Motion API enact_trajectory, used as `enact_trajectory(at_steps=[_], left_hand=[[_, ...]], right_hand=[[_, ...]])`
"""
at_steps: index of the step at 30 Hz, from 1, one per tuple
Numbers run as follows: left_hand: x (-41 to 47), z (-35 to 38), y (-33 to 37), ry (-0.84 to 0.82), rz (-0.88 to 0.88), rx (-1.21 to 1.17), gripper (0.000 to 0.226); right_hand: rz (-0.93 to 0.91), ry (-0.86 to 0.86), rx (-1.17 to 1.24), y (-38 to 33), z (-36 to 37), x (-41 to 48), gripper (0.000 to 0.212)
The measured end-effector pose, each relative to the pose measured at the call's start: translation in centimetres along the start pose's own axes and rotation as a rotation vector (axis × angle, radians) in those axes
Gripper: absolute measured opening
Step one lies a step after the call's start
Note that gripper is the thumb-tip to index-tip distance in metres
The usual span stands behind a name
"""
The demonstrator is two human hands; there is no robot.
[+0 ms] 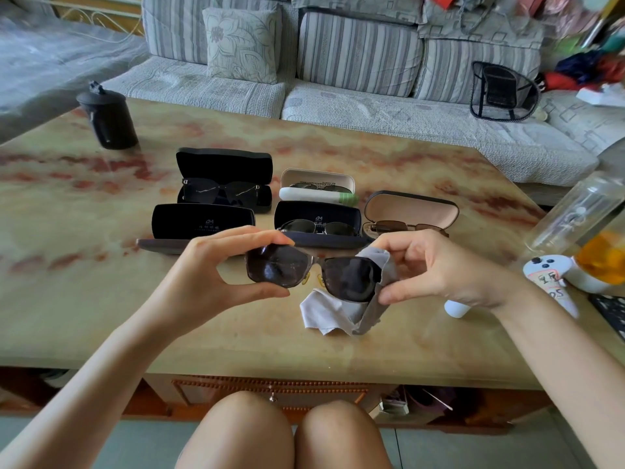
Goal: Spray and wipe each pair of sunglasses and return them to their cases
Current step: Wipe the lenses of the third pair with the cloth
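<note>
both hands [216, 265] pinch sunglasses [314, 274] between them, right [436, 265] through cloth [333, 313]

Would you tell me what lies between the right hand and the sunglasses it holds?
In the head view, a grey cloth wraps that end of the sunglasses, so the right hand pinches the frame through it.

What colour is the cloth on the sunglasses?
Light grey; the cloth, wrapped over one lens of the sunglasses, shows best in the head view.
</note>
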State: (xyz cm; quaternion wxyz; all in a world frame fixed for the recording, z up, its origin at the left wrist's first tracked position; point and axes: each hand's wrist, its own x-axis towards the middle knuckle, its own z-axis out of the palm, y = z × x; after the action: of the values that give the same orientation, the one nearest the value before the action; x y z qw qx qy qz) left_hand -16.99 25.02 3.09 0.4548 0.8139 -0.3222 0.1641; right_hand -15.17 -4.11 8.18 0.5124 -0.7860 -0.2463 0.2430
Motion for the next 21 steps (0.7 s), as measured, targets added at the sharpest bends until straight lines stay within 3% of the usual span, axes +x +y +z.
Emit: enact_trajectory(at_steps=[15,18,21], left_hand=[[0.2,0.5,0.3,-0.026,-0.001,0.047,0.053],[0.4,0.6,0.3,-0.023,-0.001,0.048,0.053],[0.4,0.3,0.0,-0.019,-0.011,0.062,0.052]], right_hand=[[-0.045,0.191,-0.089,-1.5,2.9,1.6,0.02],[-0.065,0.287,-0.13,-1.3,3.3,2.4,0.031],[-0.047,0.219,-0.143,-1.5,2.5,2.4,0.018]])
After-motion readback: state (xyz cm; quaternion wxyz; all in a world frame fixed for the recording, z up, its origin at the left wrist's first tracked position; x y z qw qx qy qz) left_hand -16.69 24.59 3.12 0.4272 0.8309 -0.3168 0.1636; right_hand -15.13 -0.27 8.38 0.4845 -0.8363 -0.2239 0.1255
